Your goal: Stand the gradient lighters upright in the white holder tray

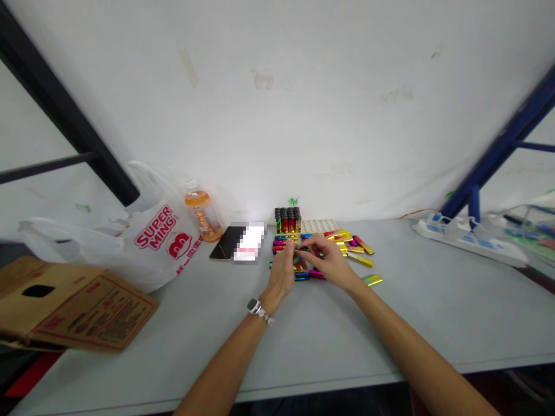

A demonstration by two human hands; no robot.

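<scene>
My left hand (pixel 283 270) and my right hand (pixel 326 261) meet above a spread of shiny coloured lighter-like pieces (pixel 359 260). Both have their fingers closed around something small and partly dark between them, too small to make out. Behind the hands, black-topped coloured pieces (pixel 288 221) stand upright in a tight block. A pale board with rows of round spots (pixel 319 226) lies beside that block, against the wall. More metallic pieces lie under and around my fingers, partly hidden.
On the grey table (pixel 325 341) a tablet (pixel 225 244), an orange drink bottle (pixel 203 214), a white plastic bag (pixel 151 248) and a cardboard box (pixel 95 312) are at the left. A white power strip (pixel 472 240) lies at the right, near a blue metal frame (pixel 498 144).
</scene>
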